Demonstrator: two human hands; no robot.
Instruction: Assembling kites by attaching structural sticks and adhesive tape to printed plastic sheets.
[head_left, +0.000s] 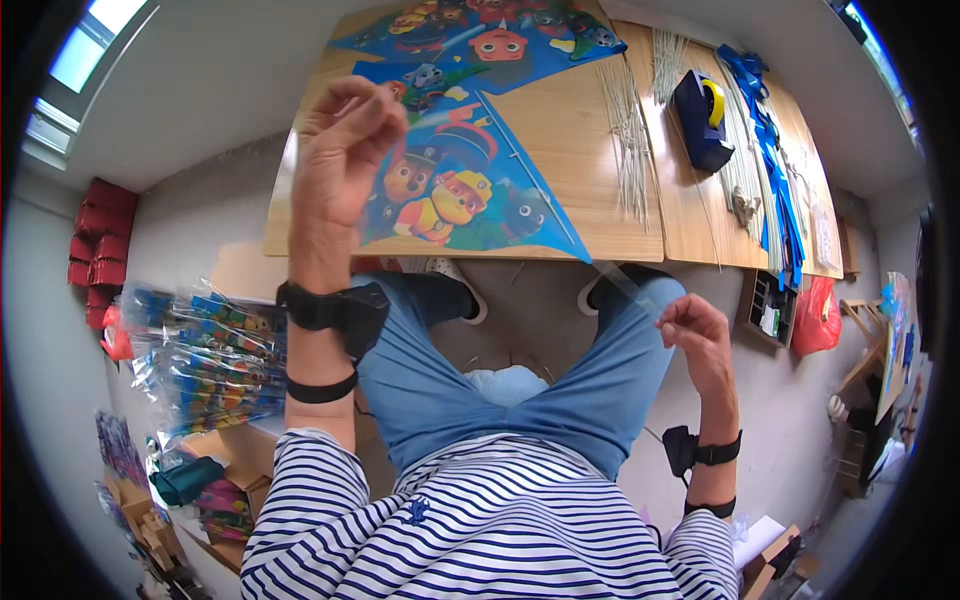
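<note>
A blue triangular kite (470,190) printed with cartoon dogs lies on the wooden table, one corner pointing at the near edge. A thin white rod (535,175) runs along its right side. My left hand (350,140) is raised over the kite's left part, fingers curled in a pinch; whatever is between them cannot be made out. Past the table's near edge, over my right thigh, my right hand (695,330) pinches the end of a clear strip (625,285). This strip stretches up to the kite's near corner.
Another printed kite (500,45) lies at the table's far side. Bundled thin rods (628,140), a dark blue tape dispenser (703,120) and blue ribbons (765,140) are to the right. Packaged kites in clear wrap (215,360) are at the lower left; a red bag (818,318) hangs right.
</note>
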